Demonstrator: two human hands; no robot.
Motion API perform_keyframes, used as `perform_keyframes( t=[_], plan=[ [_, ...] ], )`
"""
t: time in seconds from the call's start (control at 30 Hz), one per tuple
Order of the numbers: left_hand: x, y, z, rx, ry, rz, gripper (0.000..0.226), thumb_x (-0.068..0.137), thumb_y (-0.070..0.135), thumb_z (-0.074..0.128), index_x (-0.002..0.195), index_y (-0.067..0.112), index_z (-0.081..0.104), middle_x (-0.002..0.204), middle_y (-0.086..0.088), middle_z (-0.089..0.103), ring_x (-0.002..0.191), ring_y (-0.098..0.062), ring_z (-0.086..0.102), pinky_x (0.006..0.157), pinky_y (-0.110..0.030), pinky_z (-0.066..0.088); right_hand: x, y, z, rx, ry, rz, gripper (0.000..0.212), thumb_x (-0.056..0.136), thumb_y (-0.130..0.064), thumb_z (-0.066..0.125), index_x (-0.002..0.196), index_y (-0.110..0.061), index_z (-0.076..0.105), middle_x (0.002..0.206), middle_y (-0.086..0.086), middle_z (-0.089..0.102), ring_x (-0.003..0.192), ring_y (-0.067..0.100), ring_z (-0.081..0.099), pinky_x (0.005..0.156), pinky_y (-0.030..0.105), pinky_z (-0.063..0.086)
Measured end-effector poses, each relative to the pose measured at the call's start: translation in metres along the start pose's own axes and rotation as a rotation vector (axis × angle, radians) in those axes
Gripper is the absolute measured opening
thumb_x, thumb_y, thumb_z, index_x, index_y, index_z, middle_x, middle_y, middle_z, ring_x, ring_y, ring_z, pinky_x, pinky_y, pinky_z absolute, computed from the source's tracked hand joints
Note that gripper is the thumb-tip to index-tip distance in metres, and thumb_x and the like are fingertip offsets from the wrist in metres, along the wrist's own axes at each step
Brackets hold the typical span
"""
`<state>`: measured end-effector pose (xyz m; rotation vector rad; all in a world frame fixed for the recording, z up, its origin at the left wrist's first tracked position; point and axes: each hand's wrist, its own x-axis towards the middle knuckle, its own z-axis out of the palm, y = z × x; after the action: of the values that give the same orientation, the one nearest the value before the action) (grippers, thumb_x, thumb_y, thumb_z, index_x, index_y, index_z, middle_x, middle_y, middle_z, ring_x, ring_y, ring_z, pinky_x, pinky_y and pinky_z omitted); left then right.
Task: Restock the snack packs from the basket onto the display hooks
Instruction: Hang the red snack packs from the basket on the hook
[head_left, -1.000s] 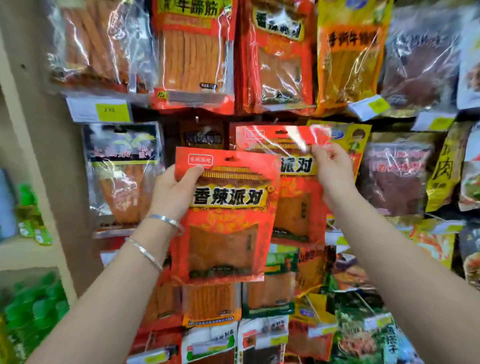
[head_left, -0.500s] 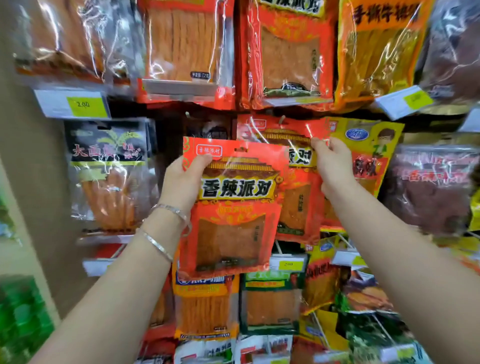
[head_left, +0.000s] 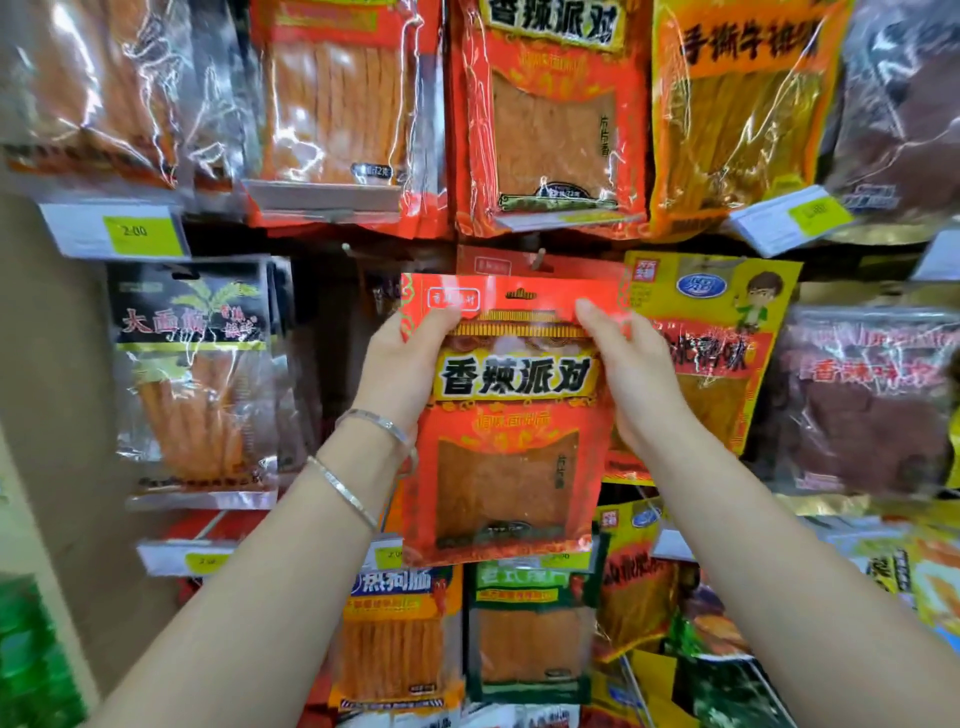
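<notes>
Red snack pack (head_left: 511, 415) btwn both hands

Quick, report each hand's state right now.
Left hand: holding the red snack pack at its top left corner.
Right hand: holding the same pack near its top right.

Moved right hand (head_left: 634, 374) off the hung pack (head_left: 488, 266) onto top corner of the red snack pack (head_left: 511, 467); shifted it right, before the hung one.

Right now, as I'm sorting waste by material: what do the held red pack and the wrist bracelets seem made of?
The red pack: glossy printed plastic film with a clear window; glare streaks and crinkles show it. The bracelets: probably polished metal, silvery with bright highlights.
</notes>
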<state>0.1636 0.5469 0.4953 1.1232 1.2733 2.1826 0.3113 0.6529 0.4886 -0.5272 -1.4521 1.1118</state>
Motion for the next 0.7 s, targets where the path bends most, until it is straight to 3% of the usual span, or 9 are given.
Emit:
perform_keyframes(
  t=[0.07, 0.13, 0.2, 0.27, 0.37, 0.47, 0.6, 0.63, 0.7],
  plan=[
    [0.003, 0.001, 0.003, 0.138, 0.004, 0.142, 0.032, 0.086, 0.011, 0.063, 0.116, 0.017, 0.055, 0.109, -0.005, 0.065, 0.098, -0.017, 0.064, 0.09, -0.038, 0.051, 0.003, -0.011, -0.002, 0.004, 0.044, -0.045, 0.064, 0.069, -0.055, 0.067, 0.11, -0.007, 0.06, 0.111, 0.02, 0.065, 0.103, 0.032, 0.063, 0.095, 0.054, 0.046],
    [0.004, 0.003, 0.001, 0.343, 0.001, 0.327, 0.058, 0.086, 0.009, 0.062, 0.137, 0.017, 0.035, 0.127, 0.001, 0.049, 0.117, -0.012, 0.051, 0.103, -0.029, 0.041, 0.009, -0.021, -0.007, -0.005, 0.089, -0.103, 0.056, 0.07, -0.053, 0.067, 0.105, -0.011, 0.061, 0.098, 0.017, 0.065, 0.093, 0.027, 0.064, 0.095, 0.054, 0.047],
    [0.005, 0.005, 0.0, 0.549, -0.03, 0.523, 0.064, 0.088, 0.013, 0.059, 0.144, 0.021, 0.029, 0.134, 0.008, 0.036, 0.127, -0.004, 0.034, 0.108, -0.021, 0.029, 0.014, -0.028, -0.011, -0.024, 0.098, -0.137, 0.045, 0.074, -0.05, 0.066, 0.102, -0.015, 0.063, 0.096, 0.02, 0.065, 0.09, 0.027, 0.063, 0.094, 0.054, 0.047],
    [0.006, 0.006, 0.004, 0.667, -0.089, 0.651, 0.063, 0.087, 0.015, 0.055, 0.144, 0.022, 0.029, 0.14, 0.009, 0.031, 0.13, 0.004, 0.022, 0.111, -0.013, 0.016, 0.02, -0.032, -0.012, -0.013, 0.099, -0.181, 0.031, 0.077, -0.046, 0.065, 0.096, -0.022, 0.065, 0.098, 0.008, 0.07, 0.095, 0.02, 0.065, 0.094, 0.05, 0.048],
    [0.008, 0.008, 0.016, 0.679, -0.207, 0.653, 0.064, 0.088, 0.015, 0.054, 0.146, 0.022, 0.027, 0.144, 0.01, 0.029, 0.133, 0.007, 0.017, 0.113, -0.011, 0.01, 0.03, -0.034, -0.008, -0.019, 0.095, -0.166, 0.037, 0.078, -0.046, 0.065, 0.105, -0.021, 0.065, 0.109, 0.0, 0.069, 0.105, 0.02, 0.064, 0.097, 0.048, 0.047],
    [0.01, 0.006, 0.021, 0.658, -0.222, 0.619, 0.066, 0.089, 0.014, 0.056, 0.146, 0.027, 0.025, 0.142, 0.014, 0.031, 0.139, -0.003, 0.019, 0.116, -0.025, 0.014, 0.038, -0.032, -0.005, -0.037, 0.111, -0.163, 0.012, 0.084, -0.038, 0.065, 0.086, -0.026, 0.066, 0.092, -0.007, 0.071, 0.094, 0.016, 0.067, 0.092, 0.046, 0.051],
    [0.013, 0.001, 0.019, 0.638, -0.237, 0.598, 0.068, 0.089, 0.021, 0.053, 0.145, 0.04, 0.02, 0.143, 0.022, 0.027, 0.139, 0.003, 0.012, 0.114, -0.027, 0.014, 0.043, -0.023, -0.007, -0.063, 0.108, -0.139, 0.01, 0.084, -0.035, 0.065, 0.083, -0.025, 0.067, 0.094, 0.001, 0.071, 0.095, 0.025, 0.066, 0.091, 0.049, 0.051],
    [0.013, -0.002, 0.018, 0.639, -0.243, 0.596, 0.068, 0.089, 0.023, 0.052, 0.145, 0.042, 0.019, 0.143, 0.023, 0.026, 0.14, 0.003, 0.01, 0.114, -0.026, 0.013, 0.044, -0.021, -0.007, -0.073, 0.104, -0.133, 0.017, 0.084, -0.038, 0.065, 0.091, -0.023, 0.068, 0.101, 0.003, 0.07, 0.099, 0.025, 0.065, 0.093, 0.05, 0.049],
    [0.013, -0.013, 0.016, 0.657, -0.247, 0.598, 0.068, 0.088, 0.025, 0.052, 0.144, 0.043, 0.018, 0.143, 0.022, 0.027, 0.142, -0.003, 0.011, 0.115, -0.029, 0.014, 0.041, -0.015, -0.007, -0.103, 0.084, -0.104, 0.05, 0.082, -0.046, 0.065, 0.119, -0.012, 0.061, 0.122, 0.007, 0.064, 0.114, 0.025, 0.058, 0.101, 0.049, 0.045]
  ],
)
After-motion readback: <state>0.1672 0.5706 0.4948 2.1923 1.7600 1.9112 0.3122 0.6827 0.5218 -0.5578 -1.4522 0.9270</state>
